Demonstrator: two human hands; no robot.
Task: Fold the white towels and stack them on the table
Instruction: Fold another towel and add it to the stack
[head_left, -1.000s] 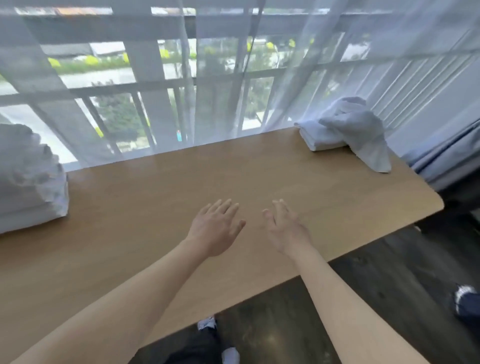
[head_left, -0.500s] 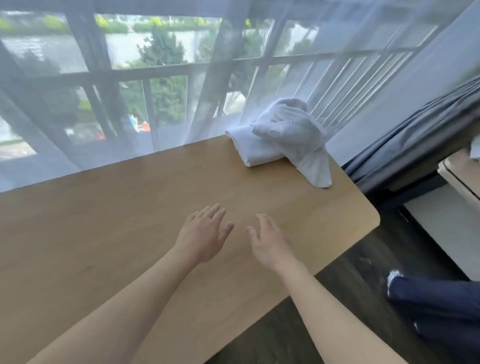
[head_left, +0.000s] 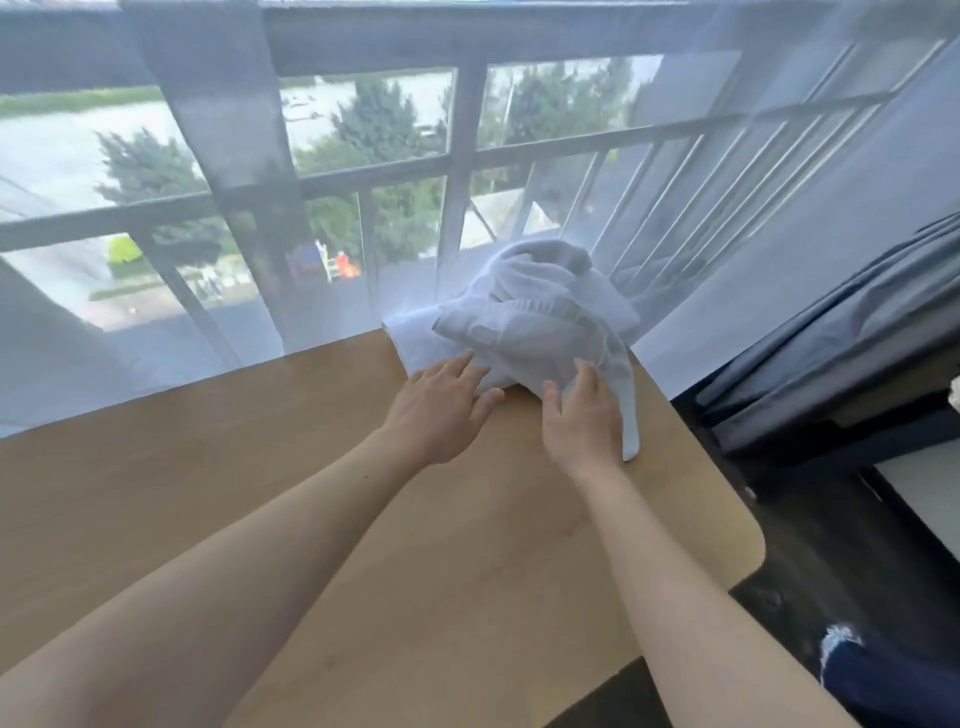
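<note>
A crumpled white towel (head_left: 540, 312) lies heaped at the far right corner of the wooden table (head_left: 311, 467), partly on top of a flatter white towel (head_left: 410, 343). One corner of the crumpled towel hangs toward the table's right edge. My left hand (head_left: 441, 410) reaches forward with straight fingers, their tips touching the near edge of the pile. My right hand (head_left: 582, 415) rests on the hanging part of the crumpled towel, thumb and fingers spread on the cloth. Neither hand grips anything.
A sheer white curtain (head_left: 156, 338) hangs along the table's far edge in front of a window railing. Grey drapes (head_left: 831, 338) hang to the right. The table's right edge (head_left: 748, 525) drops to dark floor, where a shoe (head_left: 841, 644) shows.
My view has swung right and the folded stack at the left is out of frame. Both hands have moved from above the bare table forward onto the crumpled towel.
</note>
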